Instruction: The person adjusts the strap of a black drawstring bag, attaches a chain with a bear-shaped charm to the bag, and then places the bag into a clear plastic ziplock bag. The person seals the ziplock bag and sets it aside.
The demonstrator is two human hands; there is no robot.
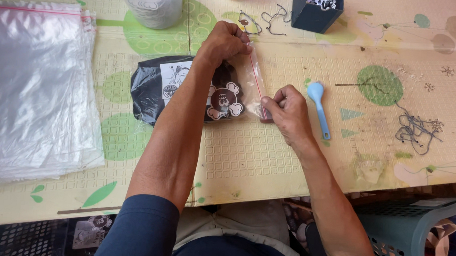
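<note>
**Both hands pinch the seal of a filled zip bag**

The clear zip bag point(198, 92) lies flat on the foam mat point(268, 157), its red-lined mouth running between the two hands; the left hand point(223, 42) grips the far end of that seal strip with fingers curled down on it, and the right hand point(287, 111) pinches the near end between thumb and fingertips; the body of the bag stretches away under the left forearm. Inside sits a dark, glossy folded item, a white card and a round brown cartoon sticker point(224, 101) with white ears; the plastic is thin, crinkled and shiny.

Just right of the right hand rests a pale blue plastic spoon point(319, 108), smooth and slim; on the left of the mat lies a thick stack of empty clear bags point(30, 89), limp and reflective; at the far edge stand a translucent tub point(151, 2) of stickers and a small dark blue box point(314, 12), with thin black cords point(266, 20) between them; a tangle of cords point(415, 129) lies further right; the mat is embossed in small squares, cream with green shapes.
</note>
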